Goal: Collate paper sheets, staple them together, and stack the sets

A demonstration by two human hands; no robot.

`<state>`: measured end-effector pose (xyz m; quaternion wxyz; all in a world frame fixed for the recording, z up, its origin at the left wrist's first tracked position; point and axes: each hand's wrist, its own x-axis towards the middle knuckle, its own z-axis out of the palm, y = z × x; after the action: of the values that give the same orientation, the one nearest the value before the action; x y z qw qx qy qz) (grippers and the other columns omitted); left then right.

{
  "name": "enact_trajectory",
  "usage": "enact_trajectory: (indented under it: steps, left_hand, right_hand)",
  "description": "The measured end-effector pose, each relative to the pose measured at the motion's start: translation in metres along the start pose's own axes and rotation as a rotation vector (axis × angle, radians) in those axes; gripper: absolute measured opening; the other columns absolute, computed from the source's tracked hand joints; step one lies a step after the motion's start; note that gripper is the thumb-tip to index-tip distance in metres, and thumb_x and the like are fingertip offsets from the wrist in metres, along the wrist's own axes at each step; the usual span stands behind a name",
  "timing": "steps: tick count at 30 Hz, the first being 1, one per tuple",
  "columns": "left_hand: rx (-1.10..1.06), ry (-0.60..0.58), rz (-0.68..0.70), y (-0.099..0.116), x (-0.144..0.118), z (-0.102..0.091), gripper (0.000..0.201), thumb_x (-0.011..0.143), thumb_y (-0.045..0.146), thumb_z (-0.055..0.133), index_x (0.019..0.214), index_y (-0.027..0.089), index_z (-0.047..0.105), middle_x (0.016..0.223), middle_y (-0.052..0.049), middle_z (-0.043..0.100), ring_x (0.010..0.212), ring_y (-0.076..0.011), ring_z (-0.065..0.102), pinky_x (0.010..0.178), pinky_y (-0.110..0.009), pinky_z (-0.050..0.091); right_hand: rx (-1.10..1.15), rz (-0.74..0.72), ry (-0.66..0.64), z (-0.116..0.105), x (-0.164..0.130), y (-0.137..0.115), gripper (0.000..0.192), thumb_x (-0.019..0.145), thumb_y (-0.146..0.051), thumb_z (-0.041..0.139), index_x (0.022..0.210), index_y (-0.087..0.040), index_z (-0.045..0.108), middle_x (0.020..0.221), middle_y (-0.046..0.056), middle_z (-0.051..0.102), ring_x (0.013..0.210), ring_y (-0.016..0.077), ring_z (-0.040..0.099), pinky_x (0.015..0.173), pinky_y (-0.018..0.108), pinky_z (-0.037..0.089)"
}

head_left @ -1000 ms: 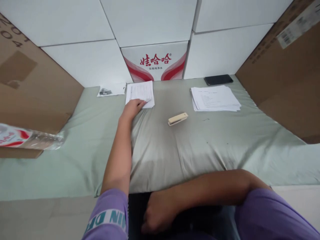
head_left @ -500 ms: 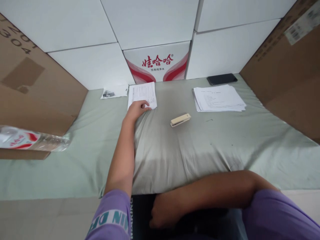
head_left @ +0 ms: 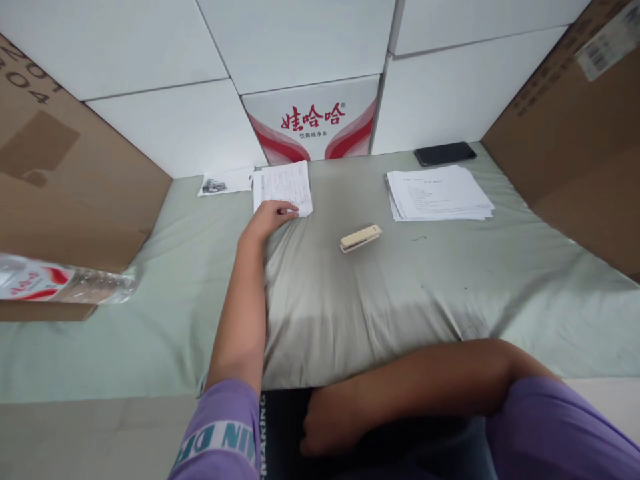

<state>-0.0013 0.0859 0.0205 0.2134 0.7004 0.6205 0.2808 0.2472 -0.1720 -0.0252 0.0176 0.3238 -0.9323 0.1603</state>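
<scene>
My left hand [head_left: 271, 216] is stretched out across the pale green cloth [head_left: 380, 293] and rests on the near edge of a small printed sheaf of paper [head_left: 283, 185], fingers curled against it. My right hand [head_left: 327, 427] lies low in front of me below the table edge, loosely closed with nothing seen in it. A beige stapler [head_left: 361, 238] lies on the cloth to the right of my left hand, apart from it. A thicker stack of printed sheets [head_left: 437, 195] sits at the far right.
A dark phone [head_left: 445, 153] lies behind the stack. A small printed slip [head_left: 225, 181] lies left of the sheaf. A plastic water bottle [head_left: 60, 283] lies at the left edge. White boxes, one with red print [head_left: 313, 120], and brown cartons [head_left: 575, 120] wall in the surface.
My left hand has curled its fingers in at the sheaf's near edge. The view has shifted slightly. My right hand has stayed where it was.
</scene>
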Motion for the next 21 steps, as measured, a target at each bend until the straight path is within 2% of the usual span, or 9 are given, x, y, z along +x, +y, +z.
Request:
enact_trajectory:
  steps: [3, 6, 8, 11, 13, 16, 18, 21]
  left_hand:
    - [0.062, -0.004, 0.014, -0.001, 0.002, 0.000, 0.029, 0.086, 0.040, 0.064, 0.098, 0.017, 0.079, 0.071, -0.002, 0.064, 0.068, -0.0165, 0.051, 0.070, -0.031, 0.039]
    - [0.197, 0.028, 0.018, 0.002, 0.002, 0.003, 0.027, 0.092, 0.037, 0.055, 0.097, 0.017, 0.073, 0.076, -0.005, 0.065, 0.071, -0.0188, 0.054, 0.070, -0.031, 0.040]
    - [0.278, 0.088, 0.021, 0.006, 0.001, 0.005, 0.025, 0.096, 0.035, 0.050, 0.099, 0.020, 0.068, 0.085, -0.007, 0.067, 0.077, -0.0210, 0.057, 0.072, -0.032, 0.041]
    - [0.340, 0.193, -0.011, 0.011, -0.001, 0.006, 0.022, 0.100, 0.035, 0.044, 0.105, 0.023, 0.061, 0.101, -0.010, 0.068, 0.088, -0.0237, 0.060, 0.076, -0.034, 0.043]
    - [0.330, 0.215, -0.037, 0.012, -0.002, 0.005, 0.021, 0.101, 0.033, 0.044, 0.114, 0.024, 0.058, 0.103, -0.009, 0.069, 0.089, -0.0242, 0.062, 0.078, -0.035, 0.044]
    - [0.308, 0.167, 0.080, 0.010, -0.003, 0.003, 0.028, 0.099, 0.028, 0.046, 0.122, 0.026, 0.060, 0.108, -0.007, 0.071, 0.096, -0.0236, 0.064, 0.083, -0.035, 0.046]
    - [0.328, 0.114, 0.184, 0.010, -0.004, 0.002, 0.028, 0.096, 0.026, 0.048, 0.115, 0.026, 0.069, 0.114, -0.006, 0.071, 0.100, -0.0228, 0.065, 0.088, -0.035, 0.045]
    - [0.333, 0.053, 0.206, 0.008, -0.003, 0.001, 0.027, 0.091, 0.034, 0.059, 0.108, 0.024, 0.077, 0.111, -0.006, 0.071, 0.091, -0.0211, 0.065, 0.087, -0.035, 0.046]
  right_hand:
    - [0.060, 0.040, -0.045, -0.003, 0.003, -0.001, 0.037, 0.081, -0.020, 0.056, 0.048, -0.034, 0.061, 0.055, -0.015, 0.066, 0.052, 0.0097, 0.068, 0.032, 0.015, 0.014]
    - [0.167, 0.160, -0.217, -0.010, 0.008, -0.004, 0.020, 0.081, -0.020, 0.065, 0.063, -0.028, 0.065, 0.061, -0.005, 0.070, 0.053, 0.0122, 0.067, 0.029, 0.022, 0.025]
    - [0.228, 0.205, -0.305, -0.016, 0.010, -0.005, 0.016, 0.084, -0.020, 0.065, 0.069, -0.024, 0.063, 0.066, 0.000, 0.071, 0.056, 0.0144, 0.068, 0.032, 0.027, 0.033]
    - [0.281, 0.197, -0.346, -0.023, 0.010, -0.006, 0.030, 0.085, -0.018, 0.064, 0.062, -0.024, 0.047, 0.066, 0.001, 0.069, 0.060, 0.0164, 0.067, 0.038, 0.029, 0.038]
    - [0.296, 0.191, -0.365, -0.025, 0.009, -0.007, 0.043, 0.085, -0.018, 0.064, 0.058, -0.024, 0.032, 0.065, 0.001, 0.067, 0.061, 0.0166, 0.066, 0.041, 0.030, 0.038]
    - [0.303, 0.194, -0.389, -0.023, 0.009, -0.007, 0.050, 0.088, -0.018, 0.062, 0.059, -0.024, 0.022, 0.067, 0.002, 0.066, 0.062, 0.0165, 0.065, 0.042, 0.031, 0.037]
    - [0.318, 0.192, -0.377, -0.020, 0.010, -0.007, 0.051, 0.087, -0.017, 0.062, 0.059, -0.025, 0.021, 0.064, 0.001, 0.064, 0.061, 0.0167, 0.063, 0.043, 0.031, 0.038]
    - [0.346, 0.195, -0.348, -0.013, 0.011, -0.005, 0.051, 0.082, -0.016, 0.064, 0.057, -0.025, 0.021, 0.055, -0.001, 0.057, 0.056, 0.0175, 0.060, 0.044, 0.031, 0.038]
